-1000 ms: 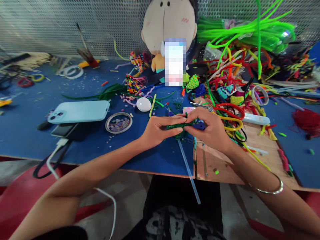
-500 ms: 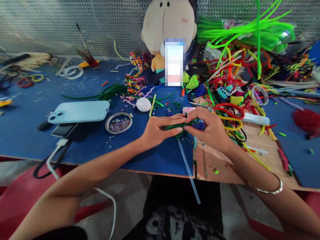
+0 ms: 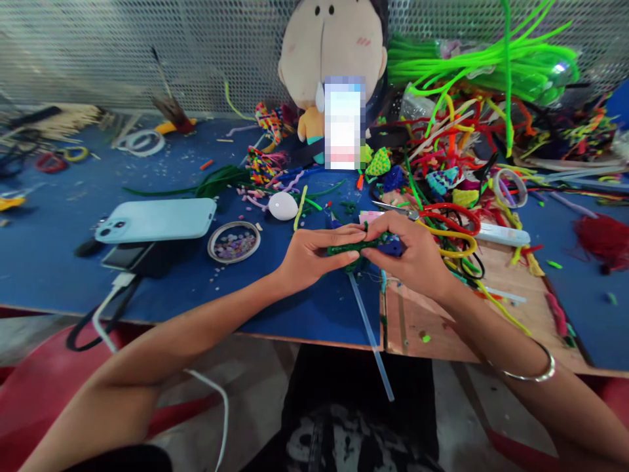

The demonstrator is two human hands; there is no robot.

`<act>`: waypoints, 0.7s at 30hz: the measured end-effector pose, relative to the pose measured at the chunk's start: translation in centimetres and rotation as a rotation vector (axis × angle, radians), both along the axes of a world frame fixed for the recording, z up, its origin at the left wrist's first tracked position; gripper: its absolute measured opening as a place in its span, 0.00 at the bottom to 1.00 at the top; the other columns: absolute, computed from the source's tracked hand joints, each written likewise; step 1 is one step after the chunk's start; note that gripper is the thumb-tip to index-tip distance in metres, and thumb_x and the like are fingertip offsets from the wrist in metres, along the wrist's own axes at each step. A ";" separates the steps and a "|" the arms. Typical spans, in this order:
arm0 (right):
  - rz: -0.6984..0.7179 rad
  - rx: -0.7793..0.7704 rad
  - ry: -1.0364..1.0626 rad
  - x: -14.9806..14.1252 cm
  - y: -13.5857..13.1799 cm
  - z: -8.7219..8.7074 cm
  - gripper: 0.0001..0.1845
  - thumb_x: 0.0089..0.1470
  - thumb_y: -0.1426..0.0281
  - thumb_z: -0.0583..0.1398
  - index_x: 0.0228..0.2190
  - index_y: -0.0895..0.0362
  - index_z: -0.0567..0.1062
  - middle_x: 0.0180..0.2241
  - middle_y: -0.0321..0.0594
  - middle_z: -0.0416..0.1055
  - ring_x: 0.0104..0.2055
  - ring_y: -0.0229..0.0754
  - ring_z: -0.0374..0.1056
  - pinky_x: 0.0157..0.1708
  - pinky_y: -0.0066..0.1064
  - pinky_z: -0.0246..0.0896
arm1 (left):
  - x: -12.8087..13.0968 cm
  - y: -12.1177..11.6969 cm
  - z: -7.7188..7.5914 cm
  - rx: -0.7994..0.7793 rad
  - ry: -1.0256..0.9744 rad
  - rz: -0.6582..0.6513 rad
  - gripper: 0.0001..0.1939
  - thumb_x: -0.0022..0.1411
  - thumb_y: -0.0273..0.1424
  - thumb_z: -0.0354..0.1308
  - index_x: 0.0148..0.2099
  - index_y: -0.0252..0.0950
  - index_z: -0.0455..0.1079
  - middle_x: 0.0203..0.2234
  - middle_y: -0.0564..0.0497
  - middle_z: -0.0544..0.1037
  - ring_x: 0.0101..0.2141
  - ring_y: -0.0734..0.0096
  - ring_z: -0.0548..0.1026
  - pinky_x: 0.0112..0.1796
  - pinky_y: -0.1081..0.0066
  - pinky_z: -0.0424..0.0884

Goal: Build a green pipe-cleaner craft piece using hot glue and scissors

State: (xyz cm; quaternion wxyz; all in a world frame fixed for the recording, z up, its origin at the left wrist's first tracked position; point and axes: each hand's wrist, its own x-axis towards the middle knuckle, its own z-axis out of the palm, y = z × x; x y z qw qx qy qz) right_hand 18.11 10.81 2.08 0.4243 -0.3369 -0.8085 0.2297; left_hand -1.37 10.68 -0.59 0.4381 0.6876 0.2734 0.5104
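Between my two hands is a dark green fuzzy craft piece (image 3: 344, 248), which looks made of pipe cleaner. My left hand (image 3: 312, 254) pinches its left end between thumb and fingers. At its right end, the thumb and fingertips of my right hand (image 3: 407, 252) are closed on it. A blue piece (image 3: 392, 248) shows under my right fingers; whether it is joined to the green one I cannot tell. Below, a translucent stick (image 3: 369, 331) reaches past the table edge. Scissors with red and yellow handles (image 3: 449, 218) lie just beyond my right hand.
A light blue phone (image 3: 160, 219) and a round dish of sequins (image 3: 234, 242) lie left. A white egg-shaped object (image 3: 283, 206) sits ahead. Green pipe cleaners (image 3: 472, 62) and colourful scraps pile up back right. A plush doll (image 3: 304, 59) stands behind a lit screen (image 3: 343, 124).
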 end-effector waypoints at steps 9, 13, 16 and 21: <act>0.028 -0.051 0.038 0.1 0.0 -0.1 0.14 0.47 0.76 0.62 0.34 0.53 0.63 0.32 0.33 0.66 0.36 0.37 0.66 0.39 0.32 0.64 | 0.1 0.0 0.2 -0.011 0.012 0.003 0.14 0.53 0.26 0.67 0.43 0.43 0.79 0.41 0.52 0.82 0.48 0.61 0.79 0.55 0.60 0.74; 0.073 -0.035 0.066 0.1 -0.1 -0.2 0.16 0.47 0.78 0.60 0.37 0.53 0.62 0.34 0.34 0.65 0.38 0.37 0.66 0.41 0.32 0.64 | 0.1 -0.1 0.3 0.035 -0.009 -0.010 0.16 0.53 0.24 0.67 0.43 0.45 0.78 0.41 0.54 0.82 0.47 0.64 0.79 0.54 0.64 0.75; 0.086 -0.014 0.063 0.1 -0.1 -0.2 0.17 0.48 0.79 0.59 0.37 0.53 0.62 0.35 0.35 0.66 0.38 0.37 0.66 0.41 0.33 0.64 | 0.1 -0.1 0.5 0.035 -0.009 -0.005 0.15 0.53 0.25 0.67 0.43 0.45 0.79 0.40 0.53 0.82 0.47 0.64 0.80 0.54 0.63 0.75; 0.098 0.002 0.060 0.3 -0.1 -0.2 0.16 0.48 0.78 0.59 0.37 0.52 0.62 0.34 0.34 0.67 0.37 0.37 0.67 0.41 0.33 0.65 | 0.1 0.0 0.4 -0.032 0.024 0.016 0.12 0.52 0.31 0.68 0.41 0.42 0.80 0.39 0.51 0.83 0.47 0.61 0.80 0.55 0.60 0.75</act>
